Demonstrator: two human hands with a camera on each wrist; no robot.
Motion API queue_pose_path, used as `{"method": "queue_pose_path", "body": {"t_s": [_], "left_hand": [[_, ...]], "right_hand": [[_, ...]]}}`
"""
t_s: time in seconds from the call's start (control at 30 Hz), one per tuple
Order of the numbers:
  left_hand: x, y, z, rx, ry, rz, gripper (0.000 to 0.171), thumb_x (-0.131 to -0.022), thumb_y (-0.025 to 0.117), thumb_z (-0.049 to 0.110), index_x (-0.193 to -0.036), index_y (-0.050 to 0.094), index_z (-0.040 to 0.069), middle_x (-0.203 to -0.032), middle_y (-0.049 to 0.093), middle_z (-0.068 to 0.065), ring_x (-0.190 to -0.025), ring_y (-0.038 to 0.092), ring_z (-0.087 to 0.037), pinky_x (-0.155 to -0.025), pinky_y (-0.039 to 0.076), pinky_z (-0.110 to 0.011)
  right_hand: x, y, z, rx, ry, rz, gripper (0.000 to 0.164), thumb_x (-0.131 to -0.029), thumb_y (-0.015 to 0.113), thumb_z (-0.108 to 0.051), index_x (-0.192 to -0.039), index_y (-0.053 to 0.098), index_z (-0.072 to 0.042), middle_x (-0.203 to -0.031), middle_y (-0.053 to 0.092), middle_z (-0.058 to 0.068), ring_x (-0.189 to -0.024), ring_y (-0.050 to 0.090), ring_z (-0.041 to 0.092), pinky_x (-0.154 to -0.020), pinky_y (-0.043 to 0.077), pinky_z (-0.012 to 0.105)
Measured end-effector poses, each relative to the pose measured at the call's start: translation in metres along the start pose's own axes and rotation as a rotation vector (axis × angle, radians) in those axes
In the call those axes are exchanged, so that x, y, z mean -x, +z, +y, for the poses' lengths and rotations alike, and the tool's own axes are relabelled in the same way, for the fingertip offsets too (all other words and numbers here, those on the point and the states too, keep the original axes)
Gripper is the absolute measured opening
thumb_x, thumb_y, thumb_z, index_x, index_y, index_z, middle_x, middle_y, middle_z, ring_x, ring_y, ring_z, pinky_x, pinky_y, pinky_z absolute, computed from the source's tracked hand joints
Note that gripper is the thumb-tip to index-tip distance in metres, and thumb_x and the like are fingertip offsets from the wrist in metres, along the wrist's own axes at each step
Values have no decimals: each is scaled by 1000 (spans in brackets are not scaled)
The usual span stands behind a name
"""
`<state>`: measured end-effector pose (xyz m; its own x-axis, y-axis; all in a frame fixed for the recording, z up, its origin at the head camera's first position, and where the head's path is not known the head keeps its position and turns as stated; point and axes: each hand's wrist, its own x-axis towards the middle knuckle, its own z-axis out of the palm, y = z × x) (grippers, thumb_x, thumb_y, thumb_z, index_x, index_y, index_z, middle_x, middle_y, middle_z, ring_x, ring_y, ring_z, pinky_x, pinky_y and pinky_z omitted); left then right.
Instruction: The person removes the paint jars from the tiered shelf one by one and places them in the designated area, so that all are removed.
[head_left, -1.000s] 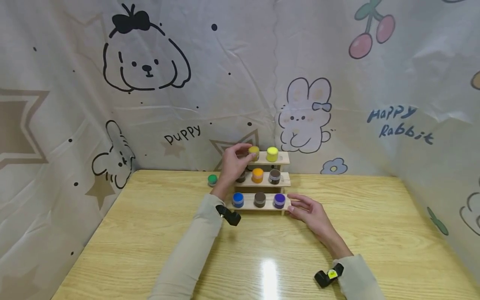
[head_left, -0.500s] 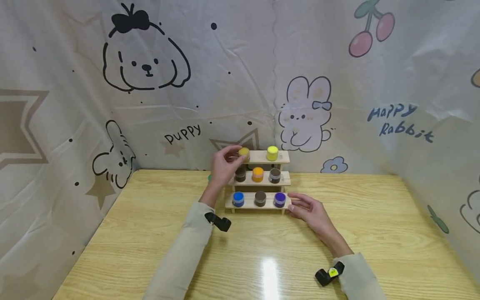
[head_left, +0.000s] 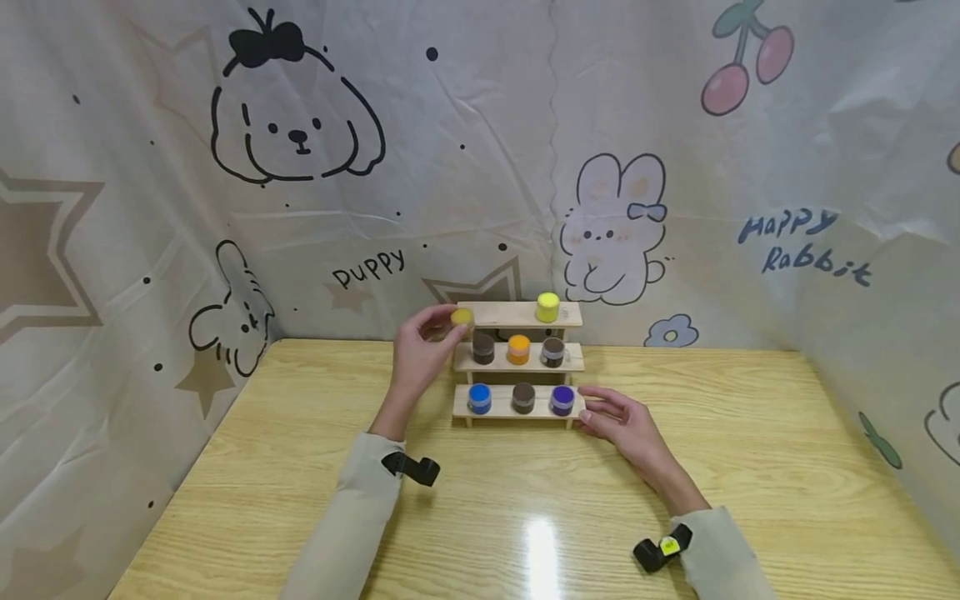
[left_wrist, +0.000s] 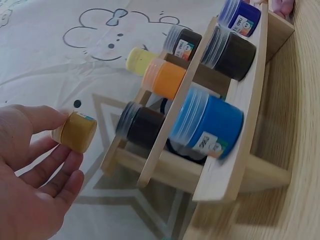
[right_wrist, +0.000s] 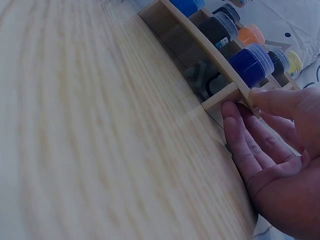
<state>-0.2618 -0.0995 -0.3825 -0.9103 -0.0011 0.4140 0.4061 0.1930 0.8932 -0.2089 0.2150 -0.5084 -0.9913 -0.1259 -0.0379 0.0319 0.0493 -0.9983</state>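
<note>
My left hand (head_left: pixel 420 354) pinches a small mustard-yellow paint jar (left_wrist: pixel 79 132) between thumb and fingers, off the left end of the top tier. Beside it stands a three-tier wooden display rack (head_left: pixel 491 314). At the rack's bottom right end, my right hand (head_left: pixel 628 435) holds the board; in the right wrist view the thumb (right_wrist: pixel 272 100) lies on the board's end with fingers below. A bright yellow jar (head_left: pixel 547 307) sits on the top tier. The middle tier bears an orange jar (head_left: pixel 518 349) between two dark jars. Blue (head_left: pixel 479 398), dark brown (head_left: pixel 523 397) and purple (head_left: pixel 562 400) jars fill the bottom tier.
The rack stands near the back edge of a wood-grain table (head_left: pixel 480 517). Right behind it hangs a pale printed curtain (head_left: pixel 465 192), which also encloses both sides.
My left hand has carried the mustard-yellow jar leftward from the top tier to past its left end. The green jar on the table's left is now hidden behind that hand. My right hand stays put.
</note>
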Motion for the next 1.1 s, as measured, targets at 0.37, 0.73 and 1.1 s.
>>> {"method": "queue_pose_path", "body": {"t_s": [0.37,0.73,1.1], "left_hand": [[13,-36,-16,-26,6,56,32,-91,74,-5,-121,65,-15,-119,66,-32,-110,64,-46,-98,51,-56],[7,-57,-63,-33,-6,171,31,-89,78,-1,-118,70,-8,-117,69,-25,-108,67,-37,-97,54,-48],[10,-71,-74,-43,-114,179,34,-92,73,-5,-122,64,-17,-121,64,-34,-115,62,-43,-98,55,-41]], "right_hand": [[-1,1,2,-27,-8,-8,51,-98,71,-8,-144,53,3,-133,62,29,-103,73,20,-91,58,35],[-2,-1,-2,-9,-17,-31,51,-99,70,-9,-145,52,3,-133,61,30,-106,73,27,-92,58,36],[-1,-2,1,-11,-19,-19,51,-99,70,-8,-145,52,3,-132,62,30,-102,73,23,-91,59,35]]}}
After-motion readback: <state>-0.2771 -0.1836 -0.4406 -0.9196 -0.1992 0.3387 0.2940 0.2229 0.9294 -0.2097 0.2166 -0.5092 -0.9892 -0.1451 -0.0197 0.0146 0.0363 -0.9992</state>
